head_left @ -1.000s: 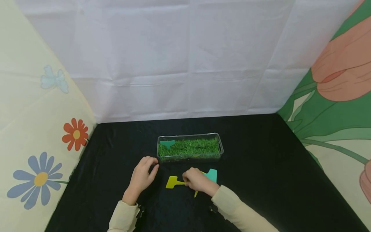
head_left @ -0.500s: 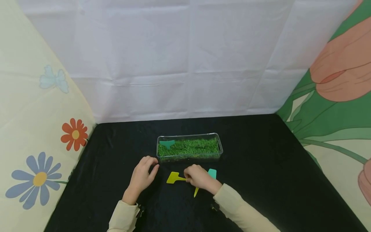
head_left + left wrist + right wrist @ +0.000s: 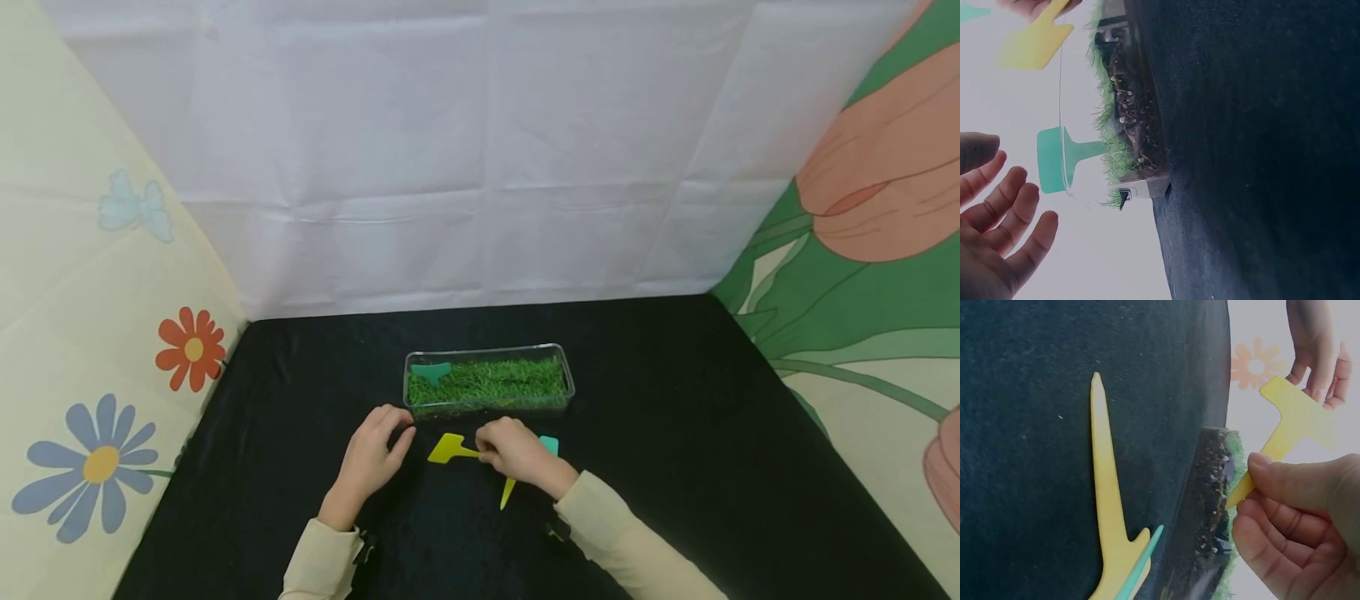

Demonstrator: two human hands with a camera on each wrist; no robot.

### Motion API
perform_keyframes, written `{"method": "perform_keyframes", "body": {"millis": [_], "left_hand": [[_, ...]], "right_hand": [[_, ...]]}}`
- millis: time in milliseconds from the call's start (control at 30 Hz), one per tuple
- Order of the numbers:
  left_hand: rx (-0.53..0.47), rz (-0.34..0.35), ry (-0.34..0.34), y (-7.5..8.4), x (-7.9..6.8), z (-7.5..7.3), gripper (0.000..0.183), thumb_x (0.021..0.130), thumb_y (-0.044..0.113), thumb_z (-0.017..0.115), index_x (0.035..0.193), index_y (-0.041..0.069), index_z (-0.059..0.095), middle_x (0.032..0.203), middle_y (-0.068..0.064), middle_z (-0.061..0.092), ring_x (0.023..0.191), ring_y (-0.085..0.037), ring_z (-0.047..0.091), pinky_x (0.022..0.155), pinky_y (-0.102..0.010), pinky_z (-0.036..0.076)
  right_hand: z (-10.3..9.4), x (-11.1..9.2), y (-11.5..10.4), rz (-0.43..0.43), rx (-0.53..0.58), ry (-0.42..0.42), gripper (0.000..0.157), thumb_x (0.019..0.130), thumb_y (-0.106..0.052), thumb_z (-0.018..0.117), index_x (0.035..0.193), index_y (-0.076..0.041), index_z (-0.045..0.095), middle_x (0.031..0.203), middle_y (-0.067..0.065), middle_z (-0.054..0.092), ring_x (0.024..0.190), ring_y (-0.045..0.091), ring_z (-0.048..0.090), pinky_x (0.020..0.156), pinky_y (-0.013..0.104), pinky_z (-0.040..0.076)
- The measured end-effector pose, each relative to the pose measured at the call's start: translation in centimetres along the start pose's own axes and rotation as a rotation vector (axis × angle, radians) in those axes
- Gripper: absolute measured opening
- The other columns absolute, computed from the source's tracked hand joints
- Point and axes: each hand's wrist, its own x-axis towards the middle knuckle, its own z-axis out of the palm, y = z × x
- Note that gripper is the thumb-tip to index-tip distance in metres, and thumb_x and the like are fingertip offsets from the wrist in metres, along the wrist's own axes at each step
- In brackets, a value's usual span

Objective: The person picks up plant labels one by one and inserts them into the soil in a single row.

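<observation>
My right hand pinches a yellow T-shaped plant label by its stem, thumb against fingertips. In the right wrist view the label's wide head points away from that hand, clear of the cloth. My left hand holds nothing, fingers loosely bent, by the front left corner of a clear plastic tray of green grass. A teal label stands in the grass at the tray's left end. Under my right hand lie another yellow label and a teal label, partly hidden in the head view.
Black cloth covers the table. A white sheet hangs behind it. Flower-patterned panels flank both sides, with a blue flower on the left one.
My right hand has lifted the yellow label off the cloth and shifted slightly away from the body toward the tray; the label's head has tilted. The left hand has stayed almost still.
</observation>
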Motion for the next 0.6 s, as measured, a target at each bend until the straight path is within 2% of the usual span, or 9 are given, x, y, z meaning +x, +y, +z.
{"method": "perform_keyframes", "body": {"millis": [333, 600], "left_hand": [[-0.047, -0.031, 0.000, 0.2, 0.1, 0.0, 0.018, 0.074, 0.001, 0.073, 0.087, 0.007, 0.062, 0.081, 0.001, 0.057, 0.074, -0.014, 0.053, 0.066, -0.030, 0.048], [-0.117, -0.041, -0.004, 0.4, 0.5, 0.1, 0.018, 0.077, 0.000, 0.070, 0.090, 0.008, 0.061, 0.083, 0.000, 0.058, 0.075, -0.018, 0.055, 0.067, -0.030, 0.048]], "right_hand": [[-1.1, -0.2, 0.4, 0.037, -0.006, 0.055, 0.020, 0.081, -0.007, 0.067, 0.068, -0.014, 0.055, 0.063, -0.007, 0.049, 0.052, 0.005, 0.041, 0.051, 0.021, 0.037], [-1.8, -0.4, 0.5, 0.039, 0.033, 0.102, 0.016, 0.080, -0.005, 0.068, 0.070, -0.013, 0.058, 0.065, -0.006, 0.053, 0.054, 0.004, 0.044, 0.051, 0.022, 0.039]]}}
